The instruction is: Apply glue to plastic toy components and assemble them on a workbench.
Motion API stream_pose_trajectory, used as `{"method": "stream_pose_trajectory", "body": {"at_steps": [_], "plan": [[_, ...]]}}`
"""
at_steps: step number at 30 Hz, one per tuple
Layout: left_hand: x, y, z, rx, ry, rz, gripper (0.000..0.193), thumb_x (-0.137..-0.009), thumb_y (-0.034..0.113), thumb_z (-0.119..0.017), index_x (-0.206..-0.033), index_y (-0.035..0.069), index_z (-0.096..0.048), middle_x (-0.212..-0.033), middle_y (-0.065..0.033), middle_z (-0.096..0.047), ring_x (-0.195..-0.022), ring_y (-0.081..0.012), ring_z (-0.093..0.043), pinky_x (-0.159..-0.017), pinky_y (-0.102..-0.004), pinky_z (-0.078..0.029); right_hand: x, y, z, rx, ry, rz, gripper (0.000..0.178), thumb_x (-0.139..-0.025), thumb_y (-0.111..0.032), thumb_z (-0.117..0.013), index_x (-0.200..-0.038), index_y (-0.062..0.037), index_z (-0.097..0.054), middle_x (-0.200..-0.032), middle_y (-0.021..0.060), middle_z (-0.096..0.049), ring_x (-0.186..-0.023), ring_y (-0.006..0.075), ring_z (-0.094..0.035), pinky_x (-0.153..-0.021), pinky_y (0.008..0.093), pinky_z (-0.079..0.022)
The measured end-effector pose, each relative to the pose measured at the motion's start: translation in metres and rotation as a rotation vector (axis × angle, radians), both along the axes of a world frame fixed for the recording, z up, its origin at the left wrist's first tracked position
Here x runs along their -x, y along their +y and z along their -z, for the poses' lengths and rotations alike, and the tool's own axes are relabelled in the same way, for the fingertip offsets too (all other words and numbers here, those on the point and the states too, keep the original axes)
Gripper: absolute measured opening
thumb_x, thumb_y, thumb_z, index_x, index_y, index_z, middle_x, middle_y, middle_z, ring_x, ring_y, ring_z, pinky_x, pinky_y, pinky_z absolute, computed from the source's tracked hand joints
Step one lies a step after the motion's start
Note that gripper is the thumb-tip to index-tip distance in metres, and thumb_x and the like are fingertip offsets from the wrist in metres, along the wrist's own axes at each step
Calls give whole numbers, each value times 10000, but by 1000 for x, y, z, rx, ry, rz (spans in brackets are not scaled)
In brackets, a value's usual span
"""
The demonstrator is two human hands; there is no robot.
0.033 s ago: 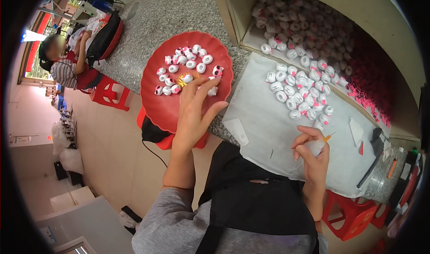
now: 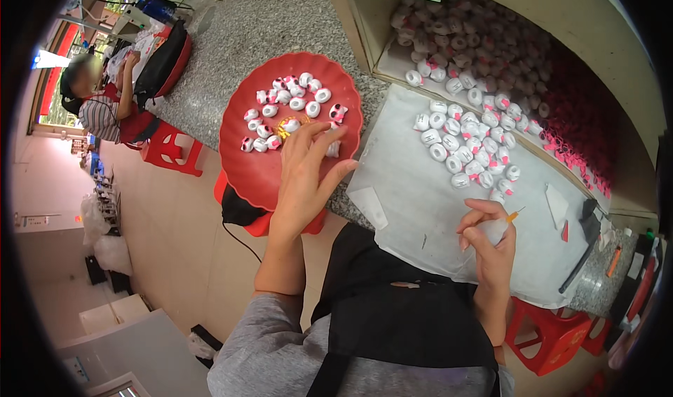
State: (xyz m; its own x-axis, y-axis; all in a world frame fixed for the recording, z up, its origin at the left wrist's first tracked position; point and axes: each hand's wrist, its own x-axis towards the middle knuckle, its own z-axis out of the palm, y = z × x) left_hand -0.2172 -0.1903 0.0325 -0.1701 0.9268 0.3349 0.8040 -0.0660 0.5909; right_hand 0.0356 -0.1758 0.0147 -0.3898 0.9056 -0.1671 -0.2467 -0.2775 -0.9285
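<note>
My left hand [image 2: 308, 176] reaches over a round red tray [image 2: 256, 169] that holds several small white figures with pink and black marks [image 2: 298, 103] and one yellow-orange piece [image 2: 287, 125]. Its fingers are spread, and the fingertips rest on a white figure [image 2: 333, 147] near the tray's right side. My right hand [image 2: 491, 253] is closed on a thin stick-like tool with an orange tip [image 2: 516, 215], over a white sheet [image 2: 413, 222]. Something pale shows inside that fist; I cannot tell what it is. Several plain white figures [image 2: 466, 148] lie on the sheet just beyond that hand.
An open wooden box [image 2: 364, 25] at the back holds many white and pink pieces. The speckled stone tabletop [image 2: 259, 32] carries a black bag [image 2: 161, 60]. Another person [image 2: 98, 106] sits at far left. Red stools [image 2: 168, 148] stand around. A dark pen-like tool [image 2: 582, 257] lies on the sheet.
</note>
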Motion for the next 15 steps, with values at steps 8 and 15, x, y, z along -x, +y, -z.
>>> {"method": "stream_pose_trajectory", "body": {"at_steps": [8, 15], "plan": [[-25, 29, -7, -156, 151, 108, 243, -645, 75, -585, -881, 36, -542, -883, -92, -509, -837, -253, -472, -706, -320, -376, -12, -5, -4, -12, -29, 132, 390, -641, -29, -520, -1007, 16, -391, -695, 80, -465, -507, 100, -419, -458, 196, -357], [-67, 69, 23, 53, 170, 140, 273, -660, 34, -561, -930, 46, -518, -784, -120, -491, -682, -275, -512, -593, -339, -417, -20, -13, -4, -109, 137, 123, 323, -615, -68, -415, -924, -26, -331, -851, 120, -382, -499, 146, -414, -432, 198, -365]]}}
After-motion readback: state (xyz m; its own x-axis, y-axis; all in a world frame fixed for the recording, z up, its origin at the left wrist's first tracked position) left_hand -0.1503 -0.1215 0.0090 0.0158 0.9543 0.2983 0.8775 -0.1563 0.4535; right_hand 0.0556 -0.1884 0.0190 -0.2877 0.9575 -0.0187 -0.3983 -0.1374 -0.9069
